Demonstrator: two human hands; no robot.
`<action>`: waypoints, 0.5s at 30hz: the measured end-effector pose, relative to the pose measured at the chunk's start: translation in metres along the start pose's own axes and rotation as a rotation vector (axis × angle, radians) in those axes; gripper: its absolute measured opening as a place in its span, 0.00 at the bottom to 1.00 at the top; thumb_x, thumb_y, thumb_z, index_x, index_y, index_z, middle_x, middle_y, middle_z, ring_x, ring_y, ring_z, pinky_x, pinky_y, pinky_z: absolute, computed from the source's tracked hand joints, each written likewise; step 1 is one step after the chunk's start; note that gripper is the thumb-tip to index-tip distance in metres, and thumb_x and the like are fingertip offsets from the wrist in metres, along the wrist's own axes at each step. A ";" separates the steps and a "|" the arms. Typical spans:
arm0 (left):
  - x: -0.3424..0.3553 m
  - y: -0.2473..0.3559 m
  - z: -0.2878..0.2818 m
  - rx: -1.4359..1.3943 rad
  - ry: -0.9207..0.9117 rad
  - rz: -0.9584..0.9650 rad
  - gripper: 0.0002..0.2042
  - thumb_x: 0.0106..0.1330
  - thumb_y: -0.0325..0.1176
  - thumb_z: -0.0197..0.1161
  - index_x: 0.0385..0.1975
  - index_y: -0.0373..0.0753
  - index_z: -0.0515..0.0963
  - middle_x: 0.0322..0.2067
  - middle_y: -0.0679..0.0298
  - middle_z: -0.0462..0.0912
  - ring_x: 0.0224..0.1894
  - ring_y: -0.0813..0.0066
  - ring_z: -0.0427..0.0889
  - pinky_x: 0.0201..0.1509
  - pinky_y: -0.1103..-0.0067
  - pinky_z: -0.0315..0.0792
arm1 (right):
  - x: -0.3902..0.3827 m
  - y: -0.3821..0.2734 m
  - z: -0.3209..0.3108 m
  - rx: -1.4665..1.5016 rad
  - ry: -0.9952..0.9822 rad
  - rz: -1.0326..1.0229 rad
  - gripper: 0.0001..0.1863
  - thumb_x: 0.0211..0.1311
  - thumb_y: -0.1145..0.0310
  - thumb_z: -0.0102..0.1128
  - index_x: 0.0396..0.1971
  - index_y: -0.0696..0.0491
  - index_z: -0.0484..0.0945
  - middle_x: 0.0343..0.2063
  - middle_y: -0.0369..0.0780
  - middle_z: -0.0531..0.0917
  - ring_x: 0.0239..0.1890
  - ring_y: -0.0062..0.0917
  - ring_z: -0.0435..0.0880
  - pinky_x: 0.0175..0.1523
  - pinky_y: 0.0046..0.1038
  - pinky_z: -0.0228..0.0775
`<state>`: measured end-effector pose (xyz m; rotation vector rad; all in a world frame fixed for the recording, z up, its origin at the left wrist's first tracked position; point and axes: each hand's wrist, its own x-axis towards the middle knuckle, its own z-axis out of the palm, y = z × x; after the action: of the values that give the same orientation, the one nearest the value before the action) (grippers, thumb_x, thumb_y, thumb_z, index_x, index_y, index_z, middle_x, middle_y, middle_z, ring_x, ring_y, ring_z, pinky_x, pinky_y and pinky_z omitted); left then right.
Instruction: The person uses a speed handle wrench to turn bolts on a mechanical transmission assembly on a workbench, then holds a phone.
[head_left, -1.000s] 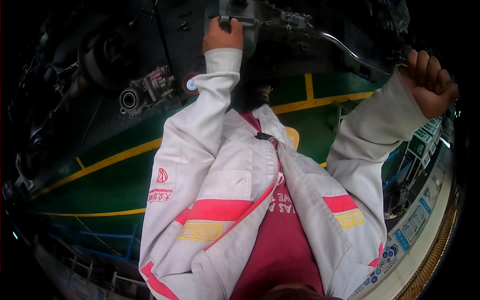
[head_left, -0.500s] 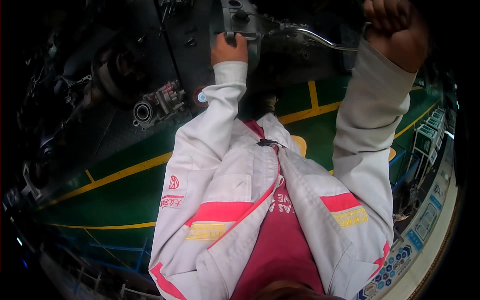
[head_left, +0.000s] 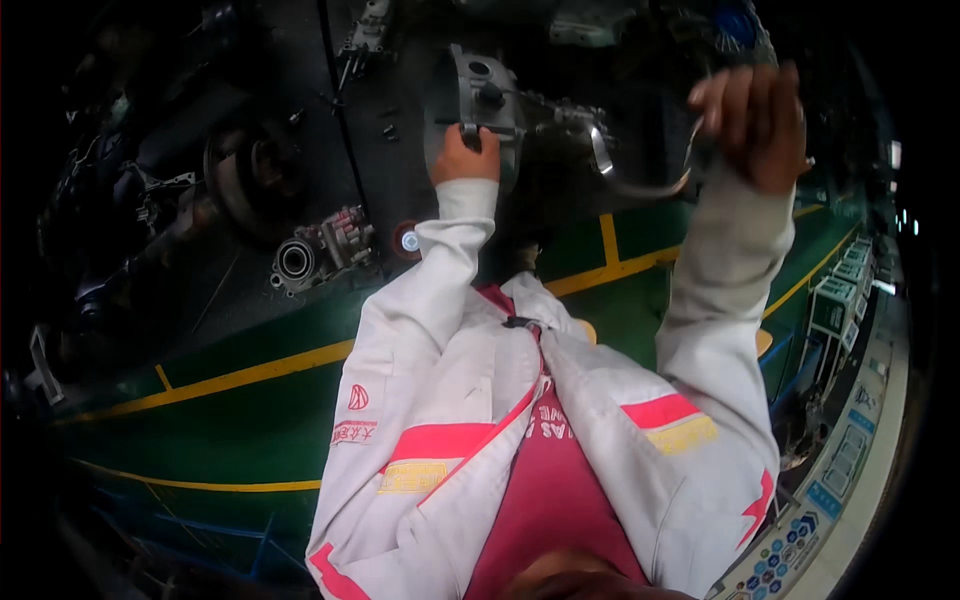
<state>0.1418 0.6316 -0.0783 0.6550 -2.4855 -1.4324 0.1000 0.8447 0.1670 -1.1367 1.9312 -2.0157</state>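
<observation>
My left hand (head_left: 464,160) is closed on a protruding part at the near side of a grey metal housing (head_left: 480,95) on the dark work surface. My right hand (head_left: 750,125), raised to the right of the housing, has its fingers curled round a bent chrome crank handle (head_left: 645,188). The crank's far portion runs toward a small metal fitting (head_left: 572,118) at the housing's right side; how they join is unclear. A cast assembly with a round bearing (head_left: 320,250) lies below and left of the housing, beside a small round orange-rimmed item (head_left: 408,241).
Dark round drum-like parts (head_left: 240,180) lie at left, small bolts (head_left: 390,132) and a shafted part (head_left: 362,40) behind. A blue object (head_left: 735,25) is at back right. Below are green flooring with yellow lines (head_left: 608,240), a yellow seat (head_left: 765,342) and white-framed racks (head_left: 838,300) at right.
My right hand rose from the far right to the upper edge, then came down and leftward, swinging the chrome crank. My left hand stays on the housing; the whole view has shifted downward.
</observation>
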 end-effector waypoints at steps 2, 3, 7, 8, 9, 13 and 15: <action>0.010 -0.003 0.003 0.005 0.019 -0.008 0.17 0.57 0.46 0.57 0.37 0.39 0.77 0.28 0.49 0.82 0.34 0.47 0.81 0.38 0.60 0.74 | 0.013 0.008 0.033 -0.120 -0.229 -0.129 0.22 0.72 0.57 0.37 0.17 0.49 0.64 0.12 0.33 0.68 0.23 0.23 0.76 0.53 0.40 0.69; 0.009 0.001 -0.006 -0.050 -0.020 -0.027 0.17 0.57 0.47 0.57 0.36 0.39 0.77 0.28 0.49 0.82 0.33 0.46 0.80 0.37 0.60 0.74 | 0.029 0.014 0.032 -0.516 0.067 -0.113 0.20 0.71 0.62 0.40 0.17 0.51 0.66 0.12 0.36 0.70 0.22 0.25 0.78 0.49 0.38 0.71; 0.001 -0.009 -0.001 -0.093 0.002 0.068 0.16 0.58 0.46 0.57 0.33 0.37 0.75 0.25 0.48 0.80 0.31 0.43 0.79 0.35 0.59 0.74 | 0.011 0.007 0.050 -0.053 -0.170 0.007 0.18 0.68 0.65 0.41 0.15 0.51 0.65 0.11 0.34 0.64 0.17 0.23 0.72 0.41 0.30 0.72; 0.002 -0.007 0.008 -0.040 0.060 0.084 0.16 0.58 0.45 0.57 0.33 0.37 0.75 0.24 0.48 0.80 0.30 0.43 0.79 0.34 0.59 0.74 | 0.012 0.016 0.044 0.074 -0.383 0.003 0.20 0.69 0.63 0.39 0.14 0.49 0.64 0.10 0.32 0.61 0.16 0.22 0.68 0.39 0.27 0.71; 0.010 -0.009 0.012 -0.098 0.031 0.081 0.16 0.57 0.45 0.57 0.34 0.37 0.75 0.24 0.48 0.80 0.29 0.44 0.79 0.34 0.60 0.74 | 0.014 0.022 0.033 0.181 -0.433 0.057 0.21 0.70 0.61 0.37 0.13 0.48 0.63 0.10 0.31 0.57 0.14 0.20 0.64 0.37 0.25 0.70; 0.012 -0.003 -0.005 -0.166 -0.051 0.016 0.17 0.56 0.46 0.58 0.36 0.37 0.76 0.24 0.49 0.81 0.29 0.46 0.80 0.33 0.61 0.75 | 0.022 0.006 0.046 -0.089 0.141 0.142 0.20 0.71 0.63 0.34 0.15 0.45 0.62 0.11 0.30 0.60 0.16 0.19 0.63 0.35 0.24 0.64; -0.002 -0.010 -0.005 -0.152 -0.022 0.038 0.17 0.56 0.45 0.58 0.36 0.36 0.76 0.24 0.49 0.81 0.29 0.46 0.80 0.33 0.61 0.75 | 0.011 0.000 0.047 0.070 -0.299 0.072 0.19 0.72 0.64 0.34 0.18 0.45 0.63 0.14 0.30 0.60 0.20 0.19 0.64 0.40 0.26 0.62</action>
<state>0.1480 0.6245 -0.0847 0.5626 -2.3625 -1.6030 0.1200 0.8011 0.1669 -1.2490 1.7158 -1.7467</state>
